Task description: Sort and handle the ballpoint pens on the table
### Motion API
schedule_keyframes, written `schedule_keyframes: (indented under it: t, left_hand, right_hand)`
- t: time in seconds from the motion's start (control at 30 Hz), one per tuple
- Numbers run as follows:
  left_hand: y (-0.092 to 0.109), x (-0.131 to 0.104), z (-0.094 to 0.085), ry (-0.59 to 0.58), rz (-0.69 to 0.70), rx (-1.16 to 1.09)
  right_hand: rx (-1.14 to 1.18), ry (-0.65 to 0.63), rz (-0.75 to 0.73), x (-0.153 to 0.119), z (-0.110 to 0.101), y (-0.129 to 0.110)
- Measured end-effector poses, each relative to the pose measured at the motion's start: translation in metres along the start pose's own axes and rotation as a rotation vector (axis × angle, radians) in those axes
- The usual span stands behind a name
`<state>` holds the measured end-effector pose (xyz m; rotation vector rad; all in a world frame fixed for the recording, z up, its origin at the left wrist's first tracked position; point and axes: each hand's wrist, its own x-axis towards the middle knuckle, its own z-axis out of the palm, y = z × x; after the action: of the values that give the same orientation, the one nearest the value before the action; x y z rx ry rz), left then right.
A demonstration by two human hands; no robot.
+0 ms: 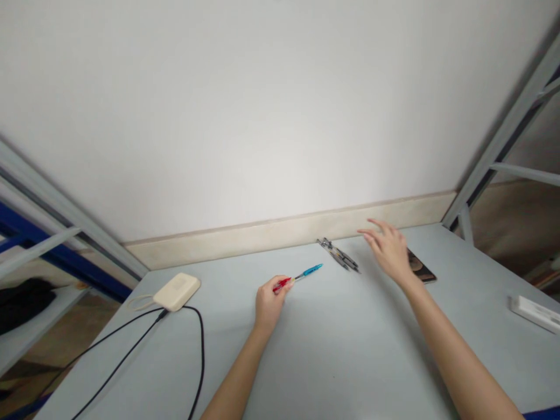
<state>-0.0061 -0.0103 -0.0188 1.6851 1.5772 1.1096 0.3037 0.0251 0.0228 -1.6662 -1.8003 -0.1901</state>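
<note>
My left hand (270, 300) is closed in a pinch over the middle of the table. Out of its fingers show a red pen part (281, 284) and a blue pen part (312, 270) with a clear stretch of barrel between; I cannot tell whether these are two pens or one. My right hand (389, 249) hovers open near the wall, fingers spread and holding nothing. To its left, several black and grey pens (340, 254) lie close together on the table. A dark phone-like flat object (420, 267) lies partly hidden behind the right hand.
A cream box-shaped device (177, 291) with a light loop sits on the left of the grey table (332, 361), black cables (202, 344) beside it. A white bar-shaped object (536, 314) lies at the right. Metal frames (494, 146) flank the table; a wall (271, 116) closes the back.
</note>
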Motion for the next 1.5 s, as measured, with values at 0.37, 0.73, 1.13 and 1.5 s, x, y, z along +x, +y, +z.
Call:
schedule_keyframes:
  t: [0.37, 0.73, 1.13, 1.5]
  left_hand:
    - [-0.011, 0.012, -0.009, 0.004, -0.031, -0.190]
    - [-0.017, 0.018, -0.011, 0.054, -0.045, -0.277]
    - [-0.013, 0.014, -0.011, 0.020, -0.026, -0.239]
    - [-0.005, 0.003, -0.008, -0.087, 0.034, 0.053]
  right_hand:
    - [-0.330, -0.099, 0.274, -0.035, -0.011, 0.101]
    - [-0.398, -0.026, 0.292, -0.039, 0.000, 0.098]
    - [-0.282, -0.284, 0.496, -0.056, -0.014, 0.110]
    - [-0.364, -0.028, 0.026, -0.039, -0.017, 0.088]
